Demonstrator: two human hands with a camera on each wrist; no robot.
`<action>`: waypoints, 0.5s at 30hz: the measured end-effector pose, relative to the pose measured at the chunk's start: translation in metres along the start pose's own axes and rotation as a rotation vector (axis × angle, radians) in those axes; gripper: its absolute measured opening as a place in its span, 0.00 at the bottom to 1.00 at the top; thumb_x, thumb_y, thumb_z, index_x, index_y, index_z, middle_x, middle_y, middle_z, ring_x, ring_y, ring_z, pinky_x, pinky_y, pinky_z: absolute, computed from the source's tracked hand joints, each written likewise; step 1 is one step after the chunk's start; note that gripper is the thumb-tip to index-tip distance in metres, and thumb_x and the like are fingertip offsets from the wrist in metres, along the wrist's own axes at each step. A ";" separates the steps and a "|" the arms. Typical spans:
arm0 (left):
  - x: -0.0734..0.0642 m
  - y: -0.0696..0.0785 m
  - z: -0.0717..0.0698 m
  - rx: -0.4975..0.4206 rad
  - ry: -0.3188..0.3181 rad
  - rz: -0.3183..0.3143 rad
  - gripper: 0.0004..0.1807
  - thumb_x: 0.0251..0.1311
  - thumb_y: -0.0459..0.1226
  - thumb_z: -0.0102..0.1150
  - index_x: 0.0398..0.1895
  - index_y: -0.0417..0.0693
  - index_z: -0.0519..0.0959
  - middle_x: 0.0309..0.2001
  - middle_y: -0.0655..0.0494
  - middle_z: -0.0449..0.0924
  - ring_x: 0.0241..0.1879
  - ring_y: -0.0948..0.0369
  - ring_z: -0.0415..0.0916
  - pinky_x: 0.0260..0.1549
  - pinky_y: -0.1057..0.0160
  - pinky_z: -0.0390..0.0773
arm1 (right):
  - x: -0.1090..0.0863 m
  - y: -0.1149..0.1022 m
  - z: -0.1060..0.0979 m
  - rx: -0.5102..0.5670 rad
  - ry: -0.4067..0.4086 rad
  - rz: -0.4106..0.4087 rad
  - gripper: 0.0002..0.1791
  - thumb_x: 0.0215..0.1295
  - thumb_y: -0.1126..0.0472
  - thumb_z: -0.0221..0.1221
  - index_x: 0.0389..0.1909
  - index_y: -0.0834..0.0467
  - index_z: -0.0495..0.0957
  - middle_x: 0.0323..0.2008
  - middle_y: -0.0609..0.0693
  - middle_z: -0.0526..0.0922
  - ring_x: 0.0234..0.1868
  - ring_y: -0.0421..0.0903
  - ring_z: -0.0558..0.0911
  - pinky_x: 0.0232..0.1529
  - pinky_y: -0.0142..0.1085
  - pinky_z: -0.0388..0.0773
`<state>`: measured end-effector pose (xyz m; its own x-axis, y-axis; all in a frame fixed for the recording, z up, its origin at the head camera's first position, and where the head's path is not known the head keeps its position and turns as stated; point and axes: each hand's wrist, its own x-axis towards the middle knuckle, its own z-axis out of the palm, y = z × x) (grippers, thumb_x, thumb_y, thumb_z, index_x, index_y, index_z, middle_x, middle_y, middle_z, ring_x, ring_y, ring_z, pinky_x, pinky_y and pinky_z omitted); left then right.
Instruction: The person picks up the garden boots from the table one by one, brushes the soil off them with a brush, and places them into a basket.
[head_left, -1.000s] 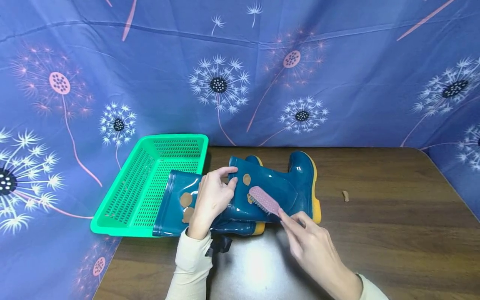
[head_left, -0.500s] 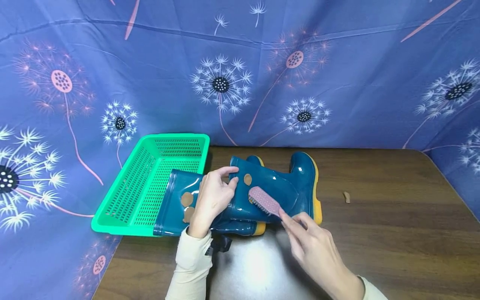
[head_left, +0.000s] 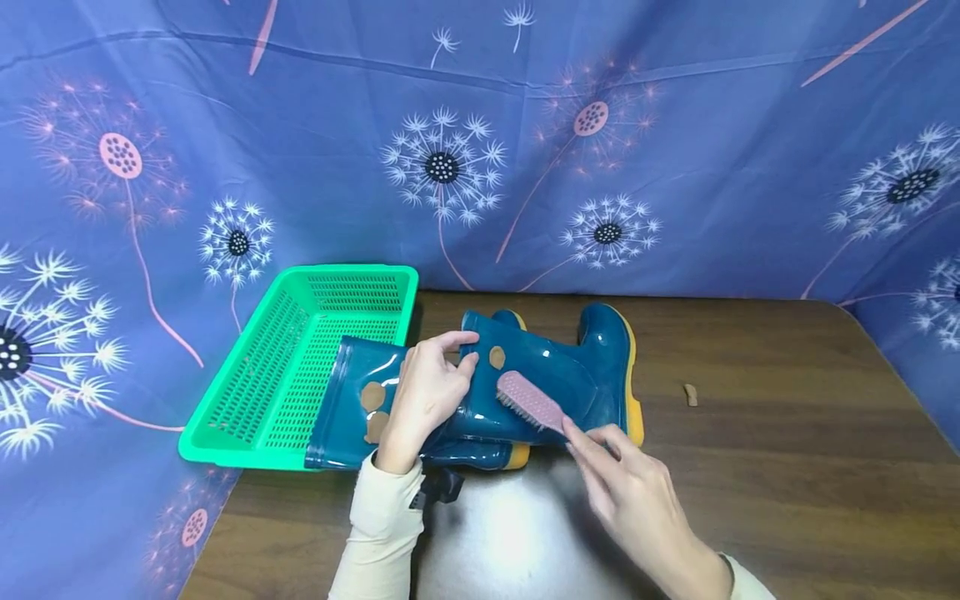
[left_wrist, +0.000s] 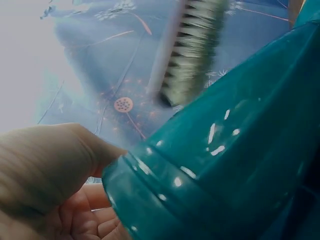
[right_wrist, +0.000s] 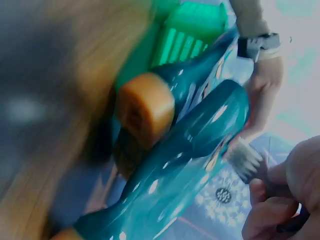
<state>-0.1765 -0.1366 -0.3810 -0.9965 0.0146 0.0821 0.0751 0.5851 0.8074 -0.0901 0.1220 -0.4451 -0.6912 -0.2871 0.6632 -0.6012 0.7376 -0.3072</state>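
Note:
My left hand [head_left: 431, 392] grips the top edge of a glossy blue rubber boot [head_left: 555, 375] with a yellow sole, lying on its side. In the left wrist view, thumb and fingers close round the boot's rim [left_wrist: 145, 195]. My right hand [head_left: 637, 492] holds a pink brush [head_left: 531, 400] by its handle. The brush's bristles [right_wrist: 244, 159] face the boot shaft, close against it. One round tan patch [head_left: 497, 357] shows on the shaft above the brush head. Beneath lies a second blue boot [head_left: 345, 400], partly hidden, with two tan patches [head_left: 372, 396] near its top.
A green plastic basket [head_left: 198, 450] stands at the left, and the second boot's top overlaps its near right corner. A small tan piece [head_left: 691, 394] lies on the brown wooden table [head_left: 787, 450] at the right. A blue dandelion-print cloth [head_left: 322, 167] hangs behind.
The brush head has shifted only slightly against the boot. A tan spot visible at its edge one second ago no longer shows. My left hand keeps its hold.

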 end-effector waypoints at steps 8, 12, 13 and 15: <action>-0.001 -0.001 -0.001 -0.005 -0.008 0.000 0.17 0.75 0.37 0.62 0.63 0.51 0.85 0.14 0.56 0.71 0.12 0.57 0.68 0.15 0.65 0.64 | 0.006 -0.006 0.000 -0.022 0.075 -0.003 0.31 0.85 0.41 0.42 0.57 0.56 0.89 0.33 0.47 0.85 0.20 0.29 0.64 0.18 0.19 0.58; -0.002 -0.001 -0.002 -0.005 -0.005 0.000 0.17 0.75 0.37 0.62 0.64 0.51 0.85 0.14 0.56 0.70 0.12 0.57 0.68 0.15 0.65 0.63 | 0.004 -0.010 0.002 -0.051 0.072 -0.011 0.31 0.87 0.44 0.40 0.57 0.57 0.89 0.32 0.48 0.84 0.18 0.31 0.67 0.16 0.22 0.62; -0.002 -0.001 -0.002 -0.005 -0.005 -0.001 0.17 0.75 0.37 0.62 0.64 0.51 0.85 0.14 0.56 0.70 0.12 0.57 0.68 0.15 0.65 0.63 | 0.003 -0.010 0.002 -0.065 0.078 -0.002 0.29 0.87 0.45 0.42 0.57 0.57 0.89 0.32 0.48 0.83 0.18 0.32 0.67 0.15 0.24 0.62; -0.003 -0.001 -0.002 -0.003 -0.004 0.003 0.17 0.75 0.37 0.62 0.63 0.51 0.85 0.14 0.56 0.69 0.13 0.57 0.68 0.15 0.65 0.63 | 0.001 -0.012 0.002 -0.070 0.085 0.000 0.25 0.86 0.49 0.46 0.58 0.57 0.88 0.33 0.50 0.84 0.17 0.33 0.68 0.15 0.25 0.64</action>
<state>-0.1739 -0.1388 -0.3805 -0.9964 0.0191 0.0822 0.0779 0.5828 0.8089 -0.0848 0.1117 -0.4418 -0.6529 -0.2361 0.7197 -0.5694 0.7796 -0.2607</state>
